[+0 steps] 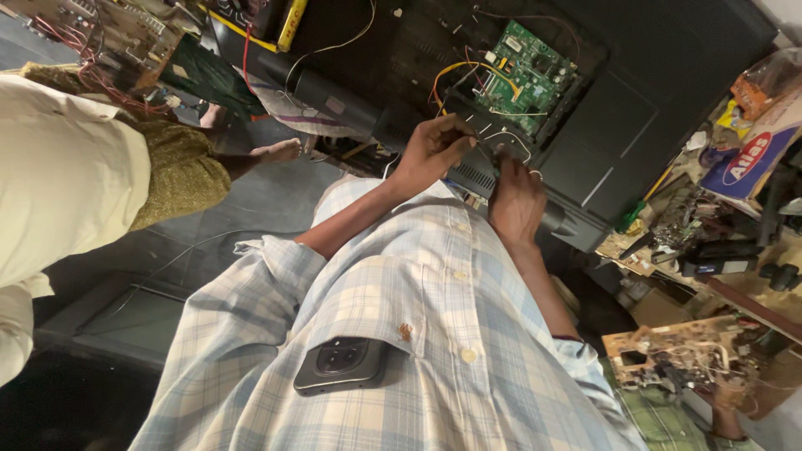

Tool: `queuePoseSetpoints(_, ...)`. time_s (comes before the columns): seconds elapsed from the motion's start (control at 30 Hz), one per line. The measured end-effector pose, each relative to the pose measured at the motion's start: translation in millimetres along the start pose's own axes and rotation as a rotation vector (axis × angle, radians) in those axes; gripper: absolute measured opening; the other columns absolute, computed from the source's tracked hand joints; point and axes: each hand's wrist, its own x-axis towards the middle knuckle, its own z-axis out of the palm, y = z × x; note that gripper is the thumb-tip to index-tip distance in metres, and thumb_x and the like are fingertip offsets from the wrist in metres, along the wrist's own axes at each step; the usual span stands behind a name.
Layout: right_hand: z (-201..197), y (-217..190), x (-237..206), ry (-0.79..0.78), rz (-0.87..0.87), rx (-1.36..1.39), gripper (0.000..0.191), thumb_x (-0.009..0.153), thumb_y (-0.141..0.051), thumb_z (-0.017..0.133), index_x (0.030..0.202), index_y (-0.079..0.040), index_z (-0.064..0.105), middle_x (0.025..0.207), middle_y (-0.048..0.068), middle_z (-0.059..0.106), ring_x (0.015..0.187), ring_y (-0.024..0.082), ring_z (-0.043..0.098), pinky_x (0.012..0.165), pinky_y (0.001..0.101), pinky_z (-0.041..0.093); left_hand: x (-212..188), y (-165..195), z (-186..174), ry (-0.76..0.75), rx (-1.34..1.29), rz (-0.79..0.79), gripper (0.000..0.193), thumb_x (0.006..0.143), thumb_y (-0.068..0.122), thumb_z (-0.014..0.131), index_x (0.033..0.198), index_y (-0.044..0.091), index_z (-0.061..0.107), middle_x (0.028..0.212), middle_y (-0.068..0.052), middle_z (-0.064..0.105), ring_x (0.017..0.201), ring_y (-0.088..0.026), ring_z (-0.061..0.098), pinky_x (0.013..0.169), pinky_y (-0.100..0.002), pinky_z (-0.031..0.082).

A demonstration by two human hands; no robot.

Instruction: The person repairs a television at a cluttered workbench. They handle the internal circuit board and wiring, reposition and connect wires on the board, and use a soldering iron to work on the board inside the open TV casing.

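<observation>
The left hand (433, 149) reaches from a bent arm toward twelve o'clock, its fingers pinched together on a thin white wire (501, 135) at the open back of a black television (618, 125). The right hand (516, 200), at three o'clock of the left, lies back-up on the casing, fingers curled; whether they grip anything, I cannot tell. A green circuit board (525, 75) sits at one o'clock of both hands.

One view only, from a camera worn on the person's head. It faces steeply down over the chest of the checked shirt (418, 334), close to the body. The opened black television back (618, 125) lies farther off, along the frame's upper edge. The view is rotated.
</observation>
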Motion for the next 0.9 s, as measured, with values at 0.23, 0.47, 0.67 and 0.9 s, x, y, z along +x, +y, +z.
queuePoseSetpoints(0.23,-4.8,-3.7,5.0,0.082,-0.043,0.032,0.054,0.089,0.005,0.056,0.142,0.001,0.052,0.131,0.02,0.061,0.113,0.041,0.059,0.092,0.0493,0.051,-1.3,12.0,3.1,-0.004,0.013,-0.047,0.008,0.103,0.01,0.063,0.102,0.003,0.063,0.077,0.002,0.06,0.06,-0.003,0.052,0.047,-0.022,0.039)
queuePoseSetpoints(0.47,-5.2,-7.9,3.6,0.05,0.049,-0.048,0.056,0.087,0.004,0.059,0.142,0.0,0.052,0.133,0.02,0.061,0.115,0.043,0.058,0.089,0.0478,0.053,0.4,17.9,6.2,-0.02,-0.003,-0.013,0.008,0.104,0.01,0.065,0.103,0.002,0.063,0.076,0.002,0.058,0.057,-0.003,0.05,0.048,-0.022,0.037)
queuePoseSetpoints(0.67,-0.4,-3.4,4.3,0.084,-0.003,-0.075,0.044,0.086,0.003,0.063,0.129,-0.001,0.057,0.123,0.017,0.062,0.115,0.041,0.06,0.09,0.0483,0.055,-0.6,15.4,6.1,-0.002,0.033,-0.024,0.006,0.103,0.008,0.064,0.104,0.002,0.063,0.078,0.002,0.06,0.062,-0.003,0.054,0.048,-0.021,0.039)
queuePoseSetpoints(0.9,-9.6,-2.1,3.2,0.035,0.04,-0.073,0.037,0.077,-0.006,0.073,0.11,-0.003,0.057,0.106,0.018,0.064,0.104,0.041,0.06,0.078,0.0516,0.051,-1.0,17.0,9.5,-0.021,0.018,-0.029,0.009,0.102,0.009,0.065,0.104,0.002,0.061,0.084,0.001,0.063,0.064,-0.003,0.054,0.05,-0.021,0.04)
